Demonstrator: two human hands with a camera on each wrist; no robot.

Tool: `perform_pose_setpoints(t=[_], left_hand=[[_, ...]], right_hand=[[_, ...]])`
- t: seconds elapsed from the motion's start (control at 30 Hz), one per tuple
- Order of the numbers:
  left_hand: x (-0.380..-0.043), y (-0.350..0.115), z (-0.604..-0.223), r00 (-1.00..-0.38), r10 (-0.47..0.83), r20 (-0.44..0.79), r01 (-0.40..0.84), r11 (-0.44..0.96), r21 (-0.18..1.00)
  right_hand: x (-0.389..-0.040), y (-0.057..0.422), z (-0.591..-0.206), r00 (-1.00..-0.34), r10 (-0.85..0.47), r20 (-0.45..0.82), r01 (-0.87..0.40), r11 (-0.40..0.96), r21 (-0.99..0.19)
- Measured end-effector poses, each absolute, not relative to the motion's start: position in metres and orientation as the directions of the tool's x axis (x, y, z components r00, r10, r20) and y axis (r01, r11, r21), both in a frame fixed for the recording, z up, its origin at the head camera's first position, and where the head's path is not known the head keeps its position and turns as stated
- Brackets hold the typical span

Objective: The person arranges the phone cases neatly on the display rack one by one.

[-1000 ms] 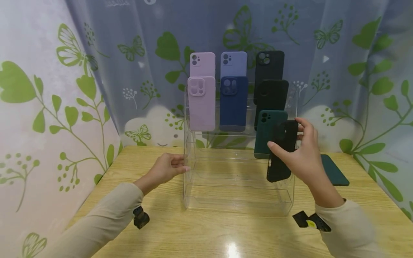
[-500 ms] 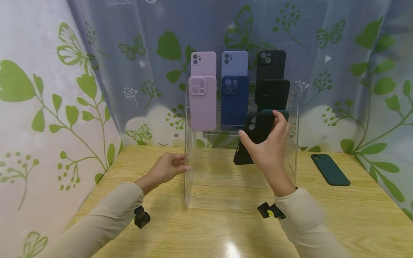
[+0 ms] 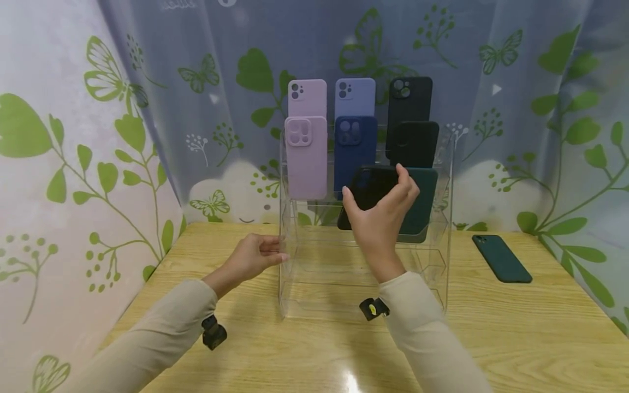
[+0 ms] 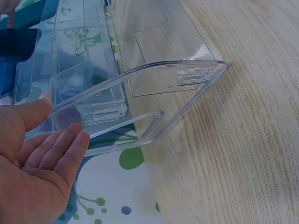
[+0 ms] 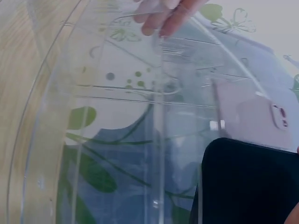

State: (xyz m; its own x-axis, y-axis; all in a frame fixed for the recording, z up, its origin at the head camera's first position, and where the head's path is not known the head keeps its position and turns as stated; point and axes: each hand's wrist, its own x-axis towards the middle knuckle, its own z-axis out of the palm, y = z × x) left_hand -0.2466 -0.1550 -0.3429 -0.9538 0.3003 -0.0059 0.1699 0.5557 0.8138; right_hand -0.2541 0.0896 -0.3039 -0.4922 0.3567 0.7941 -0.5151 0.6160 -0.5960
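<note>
My right hand (image 3: 380,218) holds a black phone case (image 3: 366,191) between thumb and fingers, tilted, in front of the clear acrylic display stand (image 3: 363,312). The case overlaps the lower part of a dark blue phone case (image 3: 355,153) and the left side of a dark green phone case (image 3: 421,204) standing in the middle tier. In the right wrist view the held black case fills the lower right corner. With thumb and fingers, my left hand (image 3: 253,255) grips the stand's left side panel (image 4: 145,70); its fingertips show at that panel's edge in the left wrist view.
Two pink cases (image 3: 307,164) stand in the stand's left column, a lilac-blue case (image 3: 356,90) above the dark blue one, and two black cases (image 3: 417,144) at the right. Another dark green case (image 3: 501,258) lies on the wooden table (image 3: 314,355). A patterned curtain (image 3: 216,131) hangs behind.
My right hand has moved left with the black case, from in front of the green case's right side towards the middle column, tilting it further. The left hand stays at the side panel.
</note>
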Motion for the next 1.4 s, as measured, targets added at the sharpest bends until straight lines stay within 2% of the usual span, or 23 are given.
perform_pose_setpoints(t=[0.67, 1.17, 1.4], left_hand=[[-0.246, -0.156, -0.342, -0.955, 0.296, -0.001, 0.17, 0.552, 0.816], [-0.246, -0.155, -0.342, -0.957, 0.29, -0.007, 0.159, 0.544, 0.824], [-0.247, -0.154, -0.344, -0.954, 0.299, 0.004, 0.174, 0.546, 0.82]], right_hand=[[-0.269, 0.069, -0.305, -0.685, 0.321, 0.654, -0.268, 0.723, -0.636], [-0.274, 0.07, -0.303, -0.719, 0.322, 0.616, -0.17, 0.778, -0.605], [-0.274, 0.071, -0.305, -0.719, 0.304, 0.625, -0.175, 0.791, -0.586]])
